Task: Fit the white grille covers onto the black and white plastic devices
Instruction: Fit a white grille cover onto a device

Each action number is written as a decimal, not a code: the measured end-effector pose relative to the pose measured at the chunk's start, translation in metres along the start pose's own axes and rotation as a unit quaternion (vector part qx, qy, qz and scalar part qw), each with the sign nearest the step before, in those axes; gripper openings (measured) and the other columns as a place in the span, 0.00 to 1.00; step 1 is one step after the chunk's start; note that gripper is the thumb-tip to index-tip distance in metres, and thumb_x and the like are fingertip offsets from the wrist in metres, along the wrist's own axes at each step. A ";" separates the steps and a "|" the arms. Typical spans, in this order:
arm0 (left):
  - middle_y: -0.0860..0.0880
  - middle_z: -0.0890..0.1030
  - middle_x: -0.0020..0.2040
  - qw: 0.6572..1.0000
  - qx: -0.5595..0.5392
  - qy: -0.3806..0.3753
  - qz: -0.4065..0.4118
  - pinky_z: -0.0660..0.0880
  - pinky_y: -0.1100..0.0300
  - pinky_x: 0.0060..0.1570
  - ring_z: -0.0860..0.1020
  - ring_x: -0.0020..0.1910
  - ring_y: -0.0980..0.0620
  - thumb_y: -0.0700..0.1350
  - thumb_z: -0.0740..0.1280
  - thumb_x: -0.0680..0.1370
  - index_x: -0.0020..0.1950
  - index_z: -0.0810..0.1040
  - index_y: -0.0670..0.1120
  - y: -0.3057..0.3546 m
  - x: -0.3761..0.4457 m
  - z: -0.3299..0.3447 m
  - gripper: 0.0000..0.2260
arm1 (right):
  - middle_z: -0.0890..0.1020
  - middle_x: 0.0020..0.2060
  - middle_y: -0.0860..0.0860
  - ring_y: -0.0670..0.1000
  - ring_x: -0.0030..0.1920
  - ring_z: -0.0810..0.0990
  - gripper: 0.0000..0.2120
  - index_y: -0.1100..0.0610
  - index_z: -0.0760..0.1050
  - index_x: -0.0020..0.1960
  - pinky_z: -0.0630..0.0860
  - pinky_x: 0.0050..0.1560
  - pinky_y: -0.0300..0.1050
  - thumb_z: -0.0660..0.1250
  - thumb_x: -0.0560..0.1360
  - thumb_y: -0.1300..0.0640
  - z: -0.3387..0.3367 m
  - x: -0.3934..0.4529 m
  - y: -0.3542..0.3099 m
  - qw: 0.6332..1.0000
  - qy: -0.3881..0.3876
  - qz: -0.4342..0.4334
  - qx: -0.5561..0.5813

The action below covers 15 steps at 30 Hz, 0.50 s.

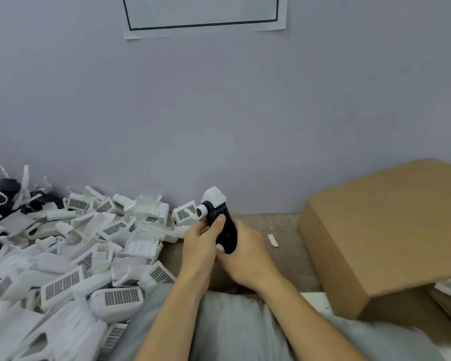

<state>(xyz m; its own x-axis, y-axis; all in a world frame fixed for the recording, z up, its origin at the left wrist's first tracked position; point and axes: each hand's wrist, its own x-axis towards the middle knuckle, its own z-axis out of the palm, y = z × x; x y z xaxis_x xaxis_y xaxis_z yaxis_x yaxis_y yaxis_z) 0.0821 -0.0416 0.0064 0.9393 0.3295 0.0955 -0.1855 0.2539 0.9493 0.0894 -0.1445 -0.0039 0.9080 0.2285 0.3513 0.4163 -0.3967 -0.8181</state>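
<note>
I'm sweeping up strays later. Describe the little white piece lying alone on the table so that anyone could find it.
Start at the big cardboard box on the right. On the bare wooden table just left of it, right of the right hand, lies a small white strip. Unlike the white grille covers heaped on the left, it lies alone.

**Bench layout, head view**

Pile of grille covers (71, 256): left half of the table (284, 230), running back to the wall (219, 113). Device (220, 220): centre, held above the table between left hand (199, 243) and right hand (242, 256), just right of the pile. Small loose piece (273, 240): on the table, between hands and cardboard box (383, 230). Box: right side, tilted, apparently resting on flat sheets (448, 290). Paper sheet (205, 14): on the wall, above centre
</note>
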 end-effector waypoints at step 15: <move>0.51 0.85 0.46 0.951 0.274 -0.020 0.142 0.79 0.51 0.53 0.82 0.48 0.52 0.37 0.65 0.78 0.51 0.81 0.49 -0.001 -0.007 -0.001 0.09 | 0.81 0.57 0.46 0.39 0.54 0.82 0.22 0.53 0.72 0.66 0.76 0.49 0.32 0.75 0.74 0.58 -0.007 0.007 -0.002 0.959 0.036 0.057 0.276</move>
<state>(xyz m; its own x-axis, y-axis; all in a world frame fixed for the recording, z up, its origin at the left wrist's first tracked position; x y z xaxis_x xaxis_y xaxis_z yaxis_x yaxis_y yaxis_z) 0.0751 -0.0436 0.0045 0.8864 0.2764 0.3714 -0.2646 -0.3558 0.8963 0.0958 -0.1482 0.0034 0.9553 0.1411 0.2597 0.2440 0.1195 -0.9624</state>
